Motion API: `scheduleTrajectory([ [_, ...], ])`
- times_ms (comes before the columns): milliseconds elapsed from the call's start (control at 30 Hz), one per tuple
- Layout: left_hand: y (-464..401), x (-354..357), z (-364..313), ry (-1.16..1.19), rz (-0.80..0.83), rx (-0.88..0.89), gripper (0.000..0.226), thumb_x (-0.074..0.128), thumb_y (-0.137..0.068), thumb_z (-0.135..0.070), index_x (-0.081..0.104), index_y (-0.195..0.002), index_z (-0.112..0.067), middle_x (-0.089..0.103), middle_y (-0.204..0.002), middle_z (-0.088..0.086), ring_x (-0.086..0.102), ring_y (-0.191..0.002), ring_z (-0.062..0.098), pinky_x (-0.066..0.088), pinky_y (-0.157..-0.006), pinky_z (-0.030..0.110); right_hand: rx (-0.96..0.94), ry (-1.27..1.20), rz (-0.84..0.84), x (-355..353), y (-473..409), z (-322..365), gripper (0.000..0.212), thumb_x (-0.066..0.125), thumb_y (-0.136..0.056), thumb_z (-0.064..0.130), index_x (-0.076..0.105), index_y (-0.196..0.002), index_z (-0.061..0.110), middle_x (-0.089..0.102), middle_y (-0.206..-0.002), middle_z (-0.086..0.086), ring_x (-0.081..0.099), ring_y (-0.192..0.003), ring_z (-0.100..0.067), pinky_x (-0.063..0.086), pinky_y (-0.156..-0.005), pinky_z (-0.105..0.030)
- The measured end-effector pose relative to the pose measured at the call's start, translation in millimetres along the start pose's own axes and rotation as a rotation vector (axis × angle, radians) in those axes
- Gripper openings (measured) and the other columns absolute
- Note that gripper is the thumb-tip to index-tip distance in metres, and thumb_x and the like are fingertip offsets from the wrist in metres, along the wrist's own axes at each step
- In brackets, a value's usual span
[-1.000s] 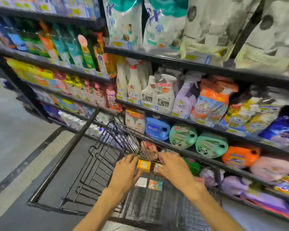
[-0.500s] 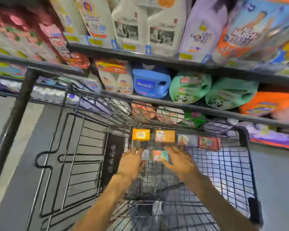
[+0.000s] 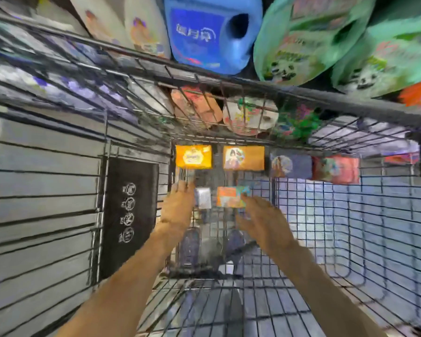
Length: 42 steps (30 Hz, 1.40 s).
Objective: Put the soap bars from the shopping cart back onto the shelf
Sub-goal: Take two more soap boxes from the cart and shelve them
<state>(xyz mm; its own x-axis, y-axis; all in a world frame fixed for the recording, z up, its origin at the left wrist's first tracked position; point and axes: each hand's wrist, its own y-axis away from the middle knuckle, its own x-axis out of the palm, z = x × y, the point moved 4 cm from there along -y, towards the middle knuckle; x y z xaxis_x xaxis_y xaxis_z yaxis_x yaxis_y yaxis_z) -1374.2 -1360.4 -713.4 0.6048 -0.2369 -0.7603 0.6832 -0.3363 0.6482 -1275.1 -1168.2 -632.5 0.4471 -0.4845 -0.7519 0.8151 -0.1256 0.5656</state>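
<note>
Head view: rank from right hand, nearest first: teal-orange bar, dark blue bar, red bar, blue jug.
1. Teal-orange bar, at the right hand's fingertips.
2. Dark blue bar, back row, above the hand.
3. Red bar, back row, far right.
4. Blue jug, on the shelf.

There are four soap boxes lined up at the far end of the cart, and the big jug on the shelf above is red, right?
Not quite. The head view shows the big jug is blue, not red. The four soap boxes do stand in a row at the cart's far end.
</note>
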Motion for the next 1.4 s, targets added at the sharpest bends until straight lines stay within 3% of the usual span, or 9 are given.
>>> scheduleTrajectory([
  [167,5.2,-4.0,1.2,-0.017,-0.089,-0.001,0.058,0.072,-0.083,-0.025,0.044,-0.134,-0.019,0.045,-0.130,0.008,0.041,-0.115,0.026,0.043,-0.096,0.036,0.003,0.017,0.027,0.5,-3.9,1.2,0.060,0.059,-0.093,0.034,0.037,-0.147,0.019,0.049,-0.142,-0.006,0.048,-0.128,-0.028,0.044,-0.102,-0.042],
  [433,36.7,-5.6,4.8,0.118,-0.128,0.055,0.067,0.068,-0.078,0.004,0.039,-0.136,-0.015,0.046,-0.131,0.002,0.043,-0.116,0.020,0.040,-0.104,0.031,0.035,0.114,0.059,8.7,-56.5,4.6,0.066,0.060,-0.093,0.035,0.028,-0.148,0.018,0.040,-0.144,-0.006,0.040,-0.131,-0.027,0.039,-0.108,-0.043],
  [567,45.3,-3.2,10.9,0.189,-0.151,0.047,0.060,0.069,-0.081,0.000,0.043,-0.132,-0.018,0.048,-0.129,0.000,0.044,-0.112,0.020,0.046,-0.095,0.032,0.032,0.193,0.090,20.6,-69.7,3.0,0.062,0.062,-0.091,0.038,0.035,-0.143,0.017,0.038,-0.142,-0.008,0.042,-0.128,-0.029,0.042,-0.106,-0.044],
  [700,49.2,-2.3,12.8,0.248,-0.198,0.040,0.055,0.075,-0.077,-0.004,0.047,-0.121,-0.022,0.049,-0.118,-0.002,0.045,-0.104,0.019,0.052,-0.082,0.034,0.047,0.182,0.165,26.4,-77.1,-3.2,0.070,0.067,-0.086,0.047,0.040,-0.141,0.013,0.034,-0.142,-0.012,0.035,-0.130,-0.033,0.033,-0.112,-0.044],
  [833,51.9,-6.5,12.8,0.296,-0.217,0.029,0.055,0.078,-0.075,-0.004,0.046,-0.115,-0.024,0.048,-0.110,-0.006,0.046,-0.099,0.016,0.052,-0.081,0.032,0.017,0.246,0.237,28.7,-74.4,-6.8,0.071,0.065,-0.083,0.056,0.045,-0.136,0.014,0.041,-0.136,-0.012,0.035,-0.127,-0.031,0.026,-0.113,-0.043],
  [1033,63.4,-23.8,13.7,0.280,-0.223,0.073,0.060,0.076,-0.079,-0.005,0.048,-0.129,-0.022,0.050,-0.123,-0.006,0.049,-0.116,0.015,0.038,-0.112,0.033,-0.064,0.134,0.116,11.1,-48.5,-8.5,0.054,0.069,-0.086,0.034,0.049,-0.134,0.021,0.048,-0.135,-0.001,0.039,-0.127,-0.023,0.030,-0.112,-0.036],
  [1167,81.2,-58.4,8.5,0.327,-0.243,0.132,0.055,0.076,-0.080,-0.010,0.052,-0.128,-0.022,0.052,-0.122,-0.006,0.050,-0.115,0.013,0.039,-0.111,0.035,-0.033,0.036,0.014,-31.2,-13.0,-9.2,0.053,0.072,-0.085,0.030,0.052,-0.134,0.023,0.051,-0.129,0.003,0.045,-0.121,-0.021,0.043,-0.103,-0.036],
  [1300,112.3,-119.8,-13.5,0.402,-0.277,0.274,0.044,0.073,-0.085,-0.016,0.055,-0.125,-0.021,0.056,-0.119,-0.005,0.056,-0.108,0.016,0.047,-0.097,0.032,-0.045,-0.005,-0.171,-88.2,37.7,-10.3,0.047,0.081,-0.072,0.037,0.067,-0.109,0.012,0.064,-0.108,-0.005,0.060,-0.101,-0.029,0.048,-0.085,-0.039],
  [1400,137.2,-165.9,-30.9,0.435,-0.303,0.359,0.038,0.074,-0.084,-0.015,0.061,-0.121,-0.016,0.058,-0.115,0.002,0.058,-0.103,0.022,0.049,-0.091,0.036,0.043,-0.044,-0.212,-130.5,83.6,-15.0,0.056,0.076,-0.074,0.048,0.062,-0.118,0.017,0.058,-0.114,-0.004,0.056,-0.104,-0.028,0.049,-0.084,-0.042],
])
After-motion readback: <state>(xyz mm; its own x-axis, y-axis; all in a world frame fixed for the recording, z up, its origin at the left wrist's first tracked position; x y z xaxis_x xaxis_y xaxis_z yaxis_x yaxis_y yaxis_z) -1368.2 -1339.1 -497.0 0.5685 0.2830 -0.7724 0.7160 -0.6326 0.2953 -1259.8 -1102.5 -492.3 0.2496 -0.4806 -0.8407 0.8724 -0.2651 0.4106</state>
